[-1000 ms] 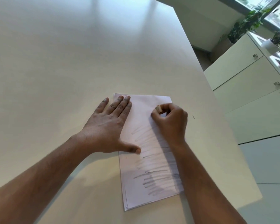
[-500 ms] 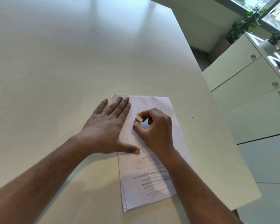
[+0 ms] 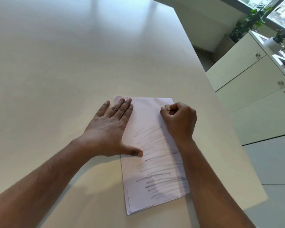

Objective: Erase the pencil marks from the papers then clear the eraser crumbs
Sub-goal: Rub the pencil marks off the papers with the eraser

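On the pale table (image 3: 72, 63), a small stack of papers (image 3: 148, 112) lies lengthwise, its near half covered in grey pencil marks (image 3: 160, 162). Left hand (image 3: 109, 129) lies flat with straight fingers, pressing the stack's left edge. Right hand (image 3: 179, 119) is curled, pinching a small eraser (image 3: 167, 107) against the paper's upper right part.

No readable text, label, brand or number; papers (image 3: 148, 116) carry only pencil scribbles (image 3: 158, 162)
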A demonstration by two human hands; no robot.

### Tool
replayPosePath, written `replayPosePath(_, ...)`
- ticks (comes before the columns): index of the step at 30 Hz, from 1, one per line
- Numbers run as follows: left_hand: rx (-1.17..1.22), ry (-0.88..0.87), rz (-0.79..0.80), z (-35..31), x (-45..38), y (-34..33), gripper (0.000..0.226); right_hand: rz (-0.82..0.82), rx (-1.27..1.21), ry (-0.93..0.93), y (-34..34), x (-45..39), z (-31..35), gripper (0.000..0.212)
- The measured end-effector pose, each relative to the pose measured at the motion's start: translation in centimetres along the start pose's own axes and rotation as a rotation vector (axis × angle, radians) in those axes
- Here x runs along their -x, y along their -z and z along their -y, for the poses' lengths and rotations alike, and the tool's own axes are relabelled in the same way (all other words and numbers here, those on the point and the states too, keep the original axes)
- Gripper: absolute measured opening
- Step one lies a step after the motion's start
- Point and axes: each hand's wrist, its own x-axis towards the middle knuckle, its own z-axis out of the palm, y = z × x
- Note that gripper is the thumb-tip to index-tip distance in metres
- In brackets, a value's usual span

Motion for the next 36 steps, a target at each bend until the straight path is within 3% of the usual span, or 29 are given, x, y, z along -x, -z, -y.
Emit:
replayPosePath(5,0.007,-0.002,0.004,-0.1,-0.1,0.1,0.151,0.195,-0.113,0.160,-1.3,3.3,2.5,0.024)
replayPosePath(10,0.003,-0.002,0.005,-0.1,0.0,0.1,0.151,-0.005,0.104,0.060,0.0,-0.1,0.5,0.019)
replayPosePath(13,0.002,0.001,0.006,-0.1,-0.1,0.2,0.151,0.186,-0.042,0.221,-0.7,3.0,2.6,0.023)
replayPosePath(15,-0.001,0.002,0.012,-0.2,-0.1,0.2,0.151,0.255,-0.101,0.213,-0.7,4.3,2.9,0.025)
replayPosePath(20,0.000,0.002,0.012,-0.1,0.0,0.1,0.151,0.018,0.075,-0.008,0.5,-0.3,0.0,0.019)
replayPosePath(22,0.004,0.001,0.006,-0.1,0.0,0.1,0.151,0.045,0.012,0.099,-0.1,1.1,1.4,0.021)
replayPosePath(25,0.004,0.001,0.001,-0.2,0.0,0.1,0.150,0.251,-0.135,0.229,-1.0,4.9,3.4,0.023)
replayPosePath(30,0.002,0.001,0.012,-0.1,0.0,0.2,0.150,0.035,0.082,0.020,0.8,0.0,-0.7,0.021)
replayPosePath(32,0.003,0.001,0.008,-0.1,-0.1,0.2,0.150,0.013,0.065,0.052,1.1,0.5,-0.2,0.020)
replayPosePath(36,0.009,0.004,0.006,-0.1,-0.1,0.2,0.151,0.271,-0.129,0.280,0.0,6.7,3.6,0.021)
